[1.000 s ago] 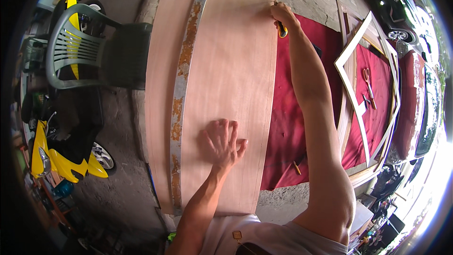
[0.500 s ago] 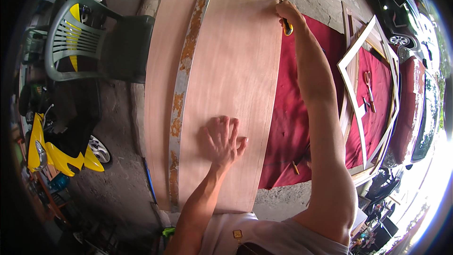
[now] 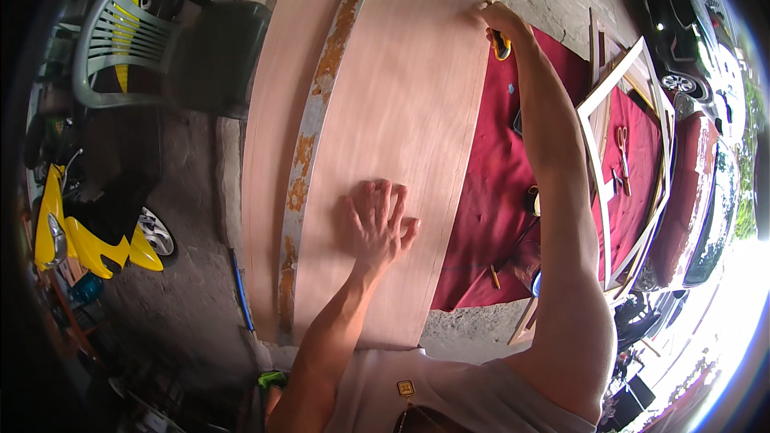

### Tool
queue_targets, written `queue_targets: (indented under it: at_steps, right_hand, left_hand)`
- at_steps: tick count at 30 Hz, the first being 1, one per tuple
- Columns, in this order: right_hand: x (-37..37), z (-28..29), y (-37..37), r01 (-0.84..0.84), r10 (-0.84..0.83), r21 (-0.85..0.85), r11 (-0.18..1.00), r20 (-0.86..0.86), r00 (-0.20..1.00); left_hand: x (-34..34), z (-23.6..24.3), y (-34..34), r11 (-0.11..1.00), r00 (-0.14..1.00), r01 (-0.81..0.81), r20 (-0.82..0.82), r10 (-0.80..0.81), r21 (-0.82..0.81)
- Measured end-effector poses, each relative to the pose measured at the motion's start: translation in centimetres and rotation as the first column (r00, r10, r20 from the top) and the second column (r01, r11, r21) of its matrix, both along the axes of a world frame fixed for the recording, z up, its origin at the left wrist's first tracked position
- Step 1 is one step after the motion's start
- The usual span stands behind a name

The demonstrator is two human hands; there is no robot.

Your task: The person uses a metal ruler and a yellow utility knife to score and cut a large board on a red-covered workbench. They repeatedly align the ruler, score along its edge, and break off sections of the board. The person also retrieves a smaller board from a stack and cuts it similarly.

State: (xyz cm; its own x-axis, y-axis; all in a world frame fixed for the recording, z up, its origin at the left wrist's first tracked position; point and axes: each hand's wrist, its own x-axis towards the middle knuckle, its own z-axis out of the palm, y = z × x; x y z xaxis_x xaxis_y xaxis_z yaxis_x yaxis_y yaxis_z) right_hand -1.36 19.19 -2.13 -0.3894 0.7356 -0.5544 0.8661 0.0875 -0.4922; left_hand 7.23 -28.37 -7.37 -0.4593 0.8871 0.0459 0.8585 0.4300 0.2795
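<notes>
The left hand (image 3: 378, 228) splays on a long, pinkish wooden board (image 3: 417, 104) while the right hand (image 3: 505, 18), clamped round a yellow-black tool (image 3: 502, 46), seemingly scores the edge, needing steady pressure next.

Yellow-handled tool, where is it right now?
In the head view, the yellow-handled tool is in the right-hand grip, upper right, by the wooden board's right edge, near the red cloth.
</notes>
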Motion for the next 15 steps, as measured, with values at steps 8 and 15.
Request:
queue_targets:
  at_steps: [8,15]
  right_hand:
    - [2.1,0.4,-4.1,-0.015,0.014,0.057,0.998,0.021,1.000]
    - [4.9,1.2,-10.1,0.039,-0.040,0.049,0.998,0.020,0.999]
  left_hand:
    - [0.0,0.0,0.1,1.000,1.000,-0.010,-0.019,0.010,0.003]
    - [0.2,-0.3,0.0,1.000,0.999,-0.021,0.039,0.020,0.017]
